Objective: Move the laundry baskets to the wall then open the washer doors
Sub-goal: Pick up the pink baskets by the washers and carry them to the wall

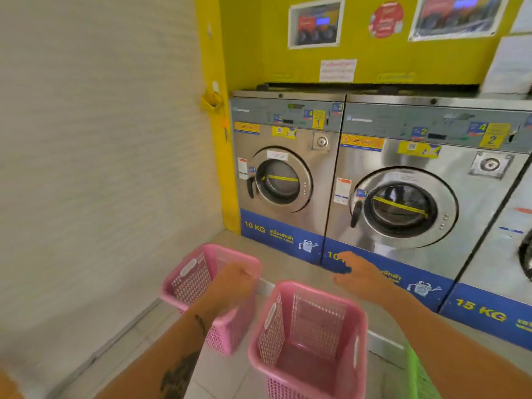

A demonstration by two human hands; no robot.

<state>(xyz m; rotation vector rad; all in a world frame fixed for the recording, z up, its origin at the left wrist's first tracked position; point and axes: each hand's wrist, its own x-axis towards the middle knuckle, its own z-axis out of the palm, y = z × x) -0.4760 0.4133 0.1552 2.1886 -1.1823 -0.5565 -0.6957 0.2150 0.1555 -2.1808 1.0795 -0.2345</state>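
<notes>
— How many baskets, how many washers?

— I count two pink baskets, far one [201, 279] near the wall [86, 168], near one [309, 339] beside it. Two washers, number 1 [283, 180] and number 2 [417, 197], doors shut.

— Hands?

— My left hand [230, 286] seems to grip the far basket's rim, blurred; my right hand [358, 273] is open, empty.

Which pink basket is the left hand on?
The far pink basket, nearer the white wall; the left hand rests on its rim. The near pink basket is untouched.

Two pink baskets [201, 283] [309, 338]. One green basket [419, 375], only edge seen. Two whole washers [283, 174] [417, 197], third washer [515, 240] cut off. Two hands [233, 286] [361, 276].
</notes>
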